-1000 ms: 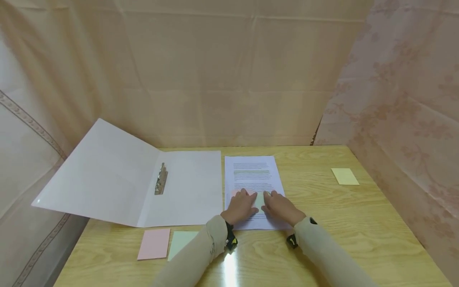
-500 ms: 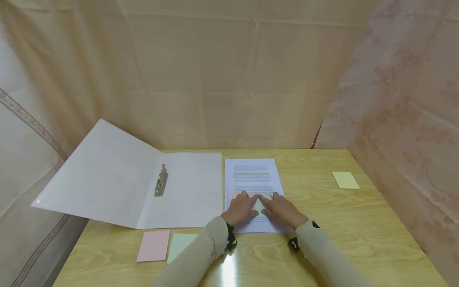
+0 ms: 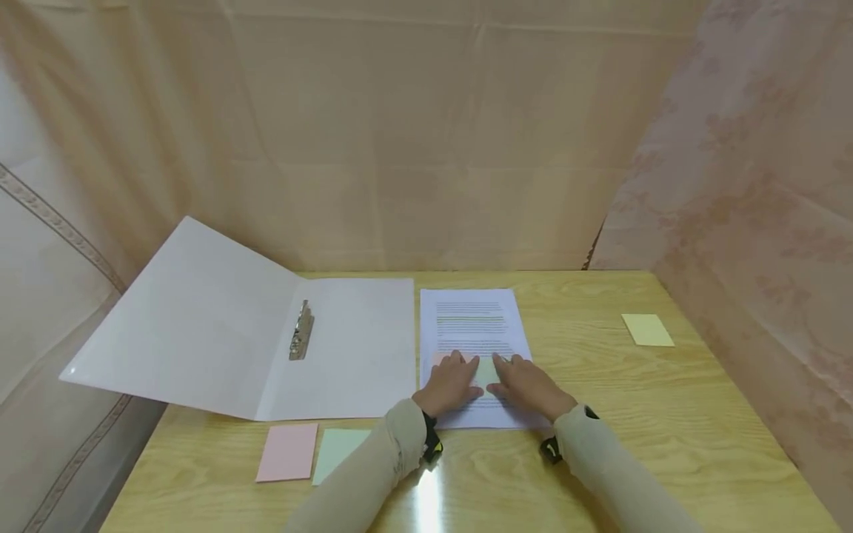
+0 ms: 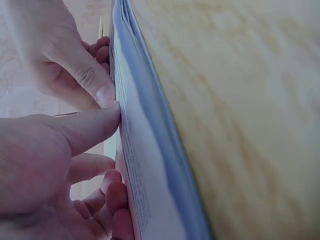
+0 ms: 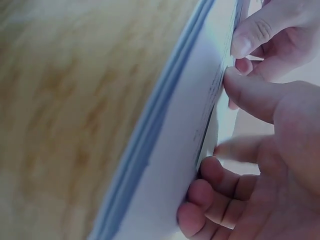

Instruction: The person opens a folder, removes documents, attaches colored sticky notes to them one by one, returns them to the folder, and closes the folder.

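Fingers (image 4: 92, 166), partly spread, were laid by left hand (image 3: 449, 385) and right hand (image 3: 531, 388) on a green note (image 3: 487, 371) atop printed sheets (image 3: 473, 322).

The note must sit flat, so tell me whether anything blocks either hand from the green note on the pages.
Nothing visible does: the left hand and right hand meet the green note at its edges on the printed pages. The pink note, partly hidden by the left hand, shows farther left.
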The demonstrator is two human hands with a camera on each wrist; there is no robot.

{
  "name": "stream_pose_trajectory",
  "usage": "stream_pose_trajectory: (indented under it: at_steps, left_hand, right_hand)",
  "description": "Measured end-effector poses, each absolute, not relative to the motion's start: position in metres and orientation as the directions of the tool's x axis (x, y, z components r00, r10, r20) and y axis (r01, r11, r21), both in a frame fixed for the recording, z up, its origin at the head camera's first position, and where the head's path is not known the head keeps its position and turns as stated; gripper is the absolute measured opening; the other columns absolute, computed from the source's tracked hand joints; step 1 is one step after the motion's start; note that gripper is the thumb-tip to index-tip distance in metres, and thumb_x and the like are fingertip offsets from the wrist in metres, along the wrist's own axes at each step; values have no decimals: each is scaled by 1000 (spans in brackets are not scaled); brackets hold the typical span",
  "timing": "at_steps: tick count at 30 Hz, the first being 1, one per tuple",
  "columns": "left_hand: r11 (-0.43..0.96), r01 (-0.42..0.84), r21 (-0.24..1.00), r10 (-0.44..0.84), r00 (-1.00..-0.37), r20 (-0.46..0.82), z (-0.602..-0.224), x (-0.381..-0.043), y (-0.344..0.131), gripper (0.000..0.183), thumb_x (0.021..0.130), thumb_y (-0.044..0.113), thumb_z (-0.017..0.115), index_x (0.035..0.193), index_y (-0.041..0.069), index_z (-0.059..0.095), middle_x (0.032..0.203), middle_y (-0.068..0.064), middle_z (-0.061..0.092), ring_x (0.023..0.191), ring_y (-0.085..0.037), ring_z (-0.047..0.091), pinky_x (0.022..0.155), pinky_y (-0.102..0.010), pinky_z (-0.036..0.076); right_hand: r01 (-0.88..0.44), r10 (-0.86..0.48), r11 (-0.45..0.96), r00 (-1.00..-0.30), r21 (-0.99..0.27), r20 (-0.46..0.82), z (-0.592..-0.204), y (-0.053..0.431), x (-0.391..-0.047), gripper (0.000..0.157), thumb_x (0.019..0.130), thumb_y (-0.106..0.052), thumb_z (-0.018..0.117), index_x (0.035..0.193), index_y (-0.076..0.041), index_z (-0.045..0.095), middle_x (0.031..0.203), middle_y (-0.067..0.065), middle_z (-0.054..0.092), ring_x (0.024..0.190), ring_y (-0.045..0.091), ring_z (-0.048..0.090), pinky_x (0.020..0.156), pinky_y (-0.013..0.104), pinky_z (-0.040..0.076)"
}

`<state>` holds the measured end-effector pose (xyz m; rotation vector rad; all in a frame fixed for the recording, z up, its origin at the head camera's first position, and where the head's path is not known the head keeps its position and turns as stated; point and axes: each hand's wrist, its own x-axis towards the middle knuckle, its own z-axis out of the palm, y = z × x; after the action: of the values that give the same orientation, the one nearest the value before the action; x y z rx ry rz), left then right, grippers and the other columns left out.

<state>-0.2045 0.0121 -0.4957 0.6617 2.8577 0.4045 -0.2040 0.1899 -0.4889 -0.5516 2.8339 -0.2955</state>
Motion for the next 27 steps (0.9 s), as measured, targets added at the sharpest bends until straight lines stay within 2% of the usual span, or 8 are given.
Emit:
stream_pose_trajectory:
  at_steps: [5,11,14,17,20,24,27]
  left_hand:
    - [862,408,300,459,-880,-121,-494,-206,11,64,91,40,65,145,11,47,125,-12,58,105,-23,53,76,-35,45]
    - [855,411,316,472,-870,-143,-493,-207,10,71,89,42,68,146,9,43,125,-11,56,110,-23,53,79,-34,44]
    - [854,412,316,474,-868,-149,-494,-207,10,72,88,42,68,146,9,43,124,-12,56,109,-23,53,79,-34,45]
    - [854,415,313,474,-869,-142,-495,-207,10,70,88,42,69,144,9,46,120,-12,57,104,-22,53,76,-35,45]
    - [854,419,309,474,-871,-128,-495,-208,10,66,87,42,70,141,10,48,113,-11,58,97,-21,52,73,-34,44]
    - [851,424,309,476,-872,-114,-496,-210,10,66,87,42,70,140,10,49,112,-11,58,96,-21,53,73,-35,45]
    - [853,421,307,476,-870,-129,-498,-209,11,69,86,42,71,143,10,47,119,-12,58,103,-23,54,77,-37,46]
  right_hand:
    - [-295,-350,921,-914,-256,-205,-488,190,-204,73,95,-37,61,139,17,37,121,36,56,112,45,59,96,53,48]
    - [-271,-318,934,-927,-233,-198,-489,190,-203,76,95,-39,60,136,21,37,122,37,55,114,46,58,97,53,47]
    - [-314,-359,924,-910,-220,-206,-486,190,-201,69,96,-36,59,142,11,38,120,36,56,107,44,60,93,54,49]
    - [-368,-414,903,-883,-220,-220,-484,189,-200,59,98,-31,57,149,-7,38,118,36,55,99,41,61,86,55,50]
    - [-382,-430,897,-871,-221,-239,-481,188,-201,54,100,-28,53,151,-23,36,126,39,52,105,45,60,89,58,49]
    - [-358,-408,908,-874,-216,-266,-481,188,-203,54,100,-30,51,152,-26,34,133,41,47,112,49,58,91,61,47]
    - [-339,-395,913,-874,-226,-284,-482,189,-203,56,100,-32,53,152,-24,34,129,38,50,105,45,61,87,59,49]
